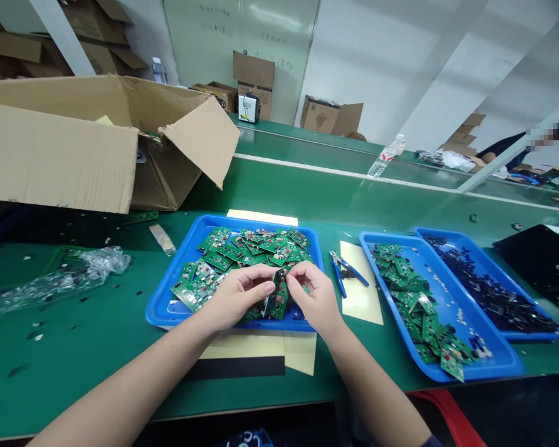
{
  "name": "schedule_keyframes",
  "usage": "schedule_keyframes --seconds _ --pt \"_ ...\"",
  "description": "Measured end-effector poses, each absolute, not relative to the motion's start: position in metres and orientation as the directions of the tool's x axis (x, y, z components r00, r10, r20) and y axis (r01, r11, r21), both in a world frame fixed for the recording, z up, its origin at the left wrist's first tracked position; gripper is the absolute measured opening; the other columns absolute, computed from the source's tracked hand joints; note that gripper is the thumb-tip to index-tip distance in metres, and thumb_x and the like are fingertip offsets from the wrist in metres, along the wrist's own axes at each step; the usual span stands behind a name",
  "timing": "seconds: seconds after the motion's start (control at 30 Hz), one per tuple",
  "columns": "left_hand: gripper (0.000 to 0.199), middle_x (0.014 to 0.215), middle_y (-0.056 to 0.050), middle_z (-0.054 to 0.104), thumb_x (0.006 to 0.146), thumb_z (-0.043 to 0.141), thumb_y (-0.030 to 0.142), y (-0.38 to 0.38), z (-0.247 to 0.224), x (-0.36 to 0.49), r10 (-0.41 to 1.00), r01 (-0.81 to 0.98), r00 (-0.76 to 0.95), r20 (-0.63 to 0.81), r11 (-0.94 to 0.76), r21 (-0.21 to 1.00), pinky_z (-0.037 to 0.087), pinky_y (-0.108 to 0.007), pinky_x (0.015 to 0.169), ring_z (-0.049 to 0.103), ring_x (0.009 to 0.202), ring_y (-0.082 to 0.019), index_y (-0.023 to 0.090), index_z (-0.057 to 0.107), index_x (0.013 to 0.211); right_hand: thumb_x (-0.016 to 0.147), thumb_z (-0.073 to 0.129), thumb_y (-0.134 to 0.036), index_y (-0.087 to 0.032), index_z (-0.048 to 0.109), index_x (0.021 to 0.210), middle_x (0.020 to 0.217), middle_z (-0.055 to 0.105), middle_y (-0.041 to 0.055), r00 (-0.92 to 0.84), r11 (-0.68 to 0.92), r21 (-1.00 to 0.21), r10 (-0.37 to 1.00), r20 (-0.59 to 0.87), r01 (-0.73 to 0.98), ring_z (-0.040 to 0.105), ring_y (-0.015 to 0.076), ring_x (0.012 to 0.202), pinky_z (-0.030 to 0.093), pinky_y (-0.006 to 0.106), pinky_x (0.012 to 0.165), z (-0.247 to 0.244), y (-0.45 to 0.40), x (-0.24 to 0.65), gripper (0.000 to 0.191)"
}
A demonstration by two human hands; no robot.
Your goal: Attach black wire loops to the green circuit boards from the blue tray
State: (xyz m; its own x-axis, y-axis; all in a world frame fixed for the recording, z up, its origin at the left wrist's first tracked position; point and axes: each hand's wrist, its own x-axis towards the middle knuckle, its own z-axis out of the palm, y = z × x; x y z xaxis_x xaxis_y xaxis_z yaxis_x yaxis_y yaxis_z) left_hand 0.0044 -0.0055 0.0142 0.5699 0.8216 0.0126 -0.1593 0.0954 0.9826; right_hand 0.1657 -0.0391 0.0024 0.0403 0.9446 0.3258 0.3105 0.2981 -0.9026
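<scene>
My left hand (243,292) is closed on a small circuit board (273,295), gripped between thumb and fingers and tilted up on edge. My right hand (313,293) pinches with thumb and forefinger at the board's upper right side; what sits between those fingertips is too small to make out. Both hands are above a blue tray (186,242) heaped with green circuit boards (261,245) that carry small red, white and black components. To the right of my right hand, blue-handled cutters (342,273) lie partly on a yellowish paper sheet (361,298).
A second blue tray (494,366) holds circuit boards and small loose parts; a third (552,336) holds many black parts. An open cardboard box (60,155) stands back left, near clear plastic wrap (97,264). A bottle (386,156) rests on the ledge. A person (507,149) is far right.
</scene>
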Motion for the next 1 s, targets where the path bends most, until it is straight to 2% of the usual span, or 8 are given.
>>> schedule_keyframes --seconds 0.2,0.43,0.53,0.63,0.77,0.83,0.9,1.0 --pt "0.031 0.070 -0.004 0.064 0.071 0.070 0.036 -0.006 0.009 0.006 0.754 -0.198 0.644 -0.132 0.331 0.923 0.045 -0.025 0.060 0.057 0.062 -0.013 0.012 0.068 0.091 0.081 0.047 -0.016 -0.020 0.052 0.073 0.071 0.055 0.0037 0.017 0.484 -0.642 0.790 0.612 0.594 0.053 0.0159 0.067 0.045 0.030 0.062 0.004 -0.036 0.171 0.011" --pt "0.030 0.075 -0.005 0.067 0.065 0.076 0.032 -0.008 0.011 0.008 0.724 -0.269 0.668 -0.174 0.452 0.851 0.047 -0.023 0.064 0.061 0.064 -0.012 0.013 0.068 0.087 0.078 0.048 -0.016 -0.020 0.048 0.068 0.066 0.051 0.0004 0.039 0.472 -0.700 0.814 0.579 0.535 0.050 0.0134 0.061 0.044 0.027 0.057 0.008 -0.039 0.170 0.011" --pt "0.029 0.073 -0.004 0.066 0.066 0.075 0.033 -0.008 0.011 0.008 0.728 -0.268 0.665 -0.166 0.440 0.857 0.047 -0.023 0.064 0.060 0.063 -0.012 0.013 0.068 0.086 0.078 0.048 -0.015 -0.020 0.048 0.068 0.067 0.051 0.0002 0.039 0.470 -0.718 0.823 0.567 0.514 0.050 0.0133 0.061 0.044 0.027 0.056 0.009 -0.039 0.171 0.011" --pt "0.029 0.069 -0.003 0.063 0.069 0.073 0.036 -0.006 0.010 0.006 0.708 -0.204 0.682 -0.185 0.426 0.881 0.045 -0.022 0.059 0.059 0.061 -0.012 0.013 0.068 0.084 0.080 0.048 -0.015 -0.020 0.051 0.072 0.070 0.053 0.0021 0.034 0.497 -0.655 0.782 0.623 0.570 0.053 0.0150 0.066 0.046 0.029 0.060 0.007 -0.038 0.170 0.011" --pt "0.034 0.067 -0.003 0.062 0.067 0.073 0.040 -0.002 0.010 0.002 0.689 -0.138 0.703 -0.178 0.377 0.916 0.045 -0.024 0.058 0.057 0.061 -0.013 0.012 0.068 0.086 0.082 0.048 -0.014 -0.020 0.054 0.089 0.086 0.058 0.0067 0.067 0.540 -0.597 0.706 0.705 0.593 0.057 0.0186 0.083 0.049 0.034 0.073 0.001 -0.037 0.172 0.011" --pt "0.036 0.073 -0.004 0.064 0.067 0.073 0.038 0.000 0.012 -0.001 0.743 -0.150 0.654 -0.142 0.311 0.938 0.047 -0.026 0.063 0.058 0.065 -0.014 0.013 0.068 0.091 0.083 0.048 -0.015 -0.020 0.054 0.095 0.091 0.058 0.0074 0.172 0.528 -0.653 0.691 0.702 0.543 0.057 0.0180 0.083 0.049 0.034 0.073 0.001 -0.037 0.174 0.015" --pt "0.034 0.082 -0.005 0.065 0.067 0.073 0.035 0.001 0.014 -0.002 0.803 -0.130 0.590 -0.085 0.198 0.971 0.048 -0.029 0.070 0.059 0.073 -0.015 0.015 0.067 0.094 0.084 0.047 -0.019 -0.019 0.055 0.089 0.082 0.058 0.0052 0.240 0.479 -0.736 0.735 0.634 0.478 0.057 0.0160 0.073 0.049 0.031 0.066 0.002 -0.037 0.176 0.009" --pt "0.027 0.089 -0.005 0.062 0.067 0.072 0.030 0.003 0.016 -0.003 0.833 -0.052 0.553 0.028 0.001 0.999 0.049 -0.029 0.076 0.058 0.084 -0.016 0.016 0.068 0.091 0.083 0.050 -0.027 -0.018 0.058 0.077 0.069 0.059 0.0022 0.132 0.360 -0.860 0.893 0.430 0.363 0.056 0.0140 0.063 0.049 0.028 0.059 0.004 -0.038 0.176 0.013"
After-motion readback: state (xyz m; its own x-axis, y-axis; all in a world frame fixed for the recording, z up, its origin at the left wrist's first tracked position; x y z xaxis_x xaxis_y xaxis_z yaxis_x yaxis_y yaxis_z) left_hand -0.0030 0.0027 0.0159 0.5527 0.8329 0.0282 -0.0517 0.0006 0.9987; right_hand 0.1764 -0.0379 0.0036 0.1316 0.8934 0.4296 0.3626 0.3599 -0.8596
